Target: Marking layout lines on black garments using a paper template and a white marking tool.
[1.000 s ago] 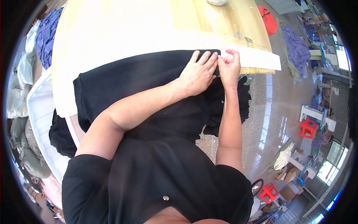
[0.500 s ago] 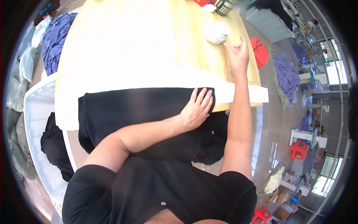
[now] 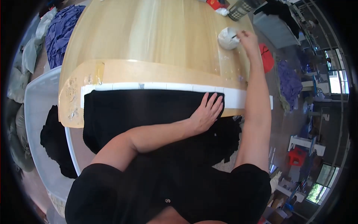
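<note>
A black knitted piece of fabric (image 3: 149, 112) lies folded along a white marked strip (image 3: 156, 86) at the near edge of the table. My left hand (image 3: 205, 116) rests flat on the fabric's right end, fingers stretched out. Farther off on the right, my right hand (image 3: 249, 42) is beside a round white container (image 3: 228, 38) that looks wrapped in plastic. The fingers of that hand are drawn together next to a thin dark piece at the container's edge. Whether they grip it is hard to make out.
The wooden table (image 3: 160, 41) carries a dark checkered cup (image 3: 240, 10) and a red packet (image 3: 217, 4) at the far right. On the left stands a pale plastic bin (image 3: 39, 108) holding black fabric (image 3: 57, 142). Purple cloth (image 3: 63, 35) is heaped behind it.
My right hand has closed from open fingers to a pinch beside the white container. My left hand stays on the fabric. The whole view has shifted slightly and become less bright.
</note>
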`<state>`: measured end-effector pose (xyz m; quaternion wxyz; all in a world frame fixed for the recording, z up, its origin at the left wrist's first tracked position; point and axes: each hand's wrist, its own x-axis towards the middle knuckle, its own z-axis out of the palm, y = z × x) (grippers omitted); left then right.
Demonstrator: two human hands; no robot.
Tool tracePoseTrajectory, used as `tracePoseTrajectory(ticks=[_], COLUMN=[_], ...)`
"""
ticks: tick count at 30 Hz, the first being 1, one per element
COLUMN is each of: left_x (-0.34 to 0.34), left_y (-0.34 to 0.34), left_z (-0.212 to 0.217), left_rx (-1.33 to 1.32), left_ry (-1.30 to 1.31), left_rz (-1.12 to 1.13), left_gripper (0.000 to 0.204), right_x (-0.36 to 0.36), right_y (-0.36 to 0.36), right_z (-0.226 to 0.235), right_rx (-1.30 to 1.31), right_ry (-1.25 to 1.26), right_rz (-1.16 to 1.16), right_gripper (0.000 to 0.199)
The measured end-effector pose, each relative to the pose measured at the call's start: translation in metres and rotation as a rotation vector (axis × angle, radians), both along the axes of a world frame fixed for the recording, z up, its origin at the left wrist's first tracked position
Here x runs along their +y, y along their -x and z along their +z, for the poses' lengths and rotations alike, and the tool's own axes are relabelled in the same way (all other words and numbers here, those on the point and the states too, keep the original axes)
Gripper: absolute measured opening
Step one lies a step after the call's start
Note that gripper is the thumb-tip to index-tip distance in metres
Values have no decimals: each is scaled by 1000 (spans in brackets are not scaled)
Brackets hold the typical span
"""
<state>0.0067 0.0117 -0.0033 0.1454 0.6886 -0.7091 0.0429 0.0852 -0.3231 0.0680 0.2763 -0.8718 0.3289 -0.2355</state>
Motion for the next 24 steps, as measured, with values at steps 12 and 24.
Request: tracePoseTrajectory(ticks=[12, 24], left_x=[2, 2], left_y=[3, 0], left_z=[1, -7], left_rx=[-9, 13], left_ry=[-21, -5], left_rz=[21, 79], left_gripper=[56, 56], right_x=[29, 196], right_y=[29, 137], right_z=[13, 11], right_rx=[-525, -766], right_ry=[-335, -345], right_rz=[5, -136], right_gripper=[15, 14])
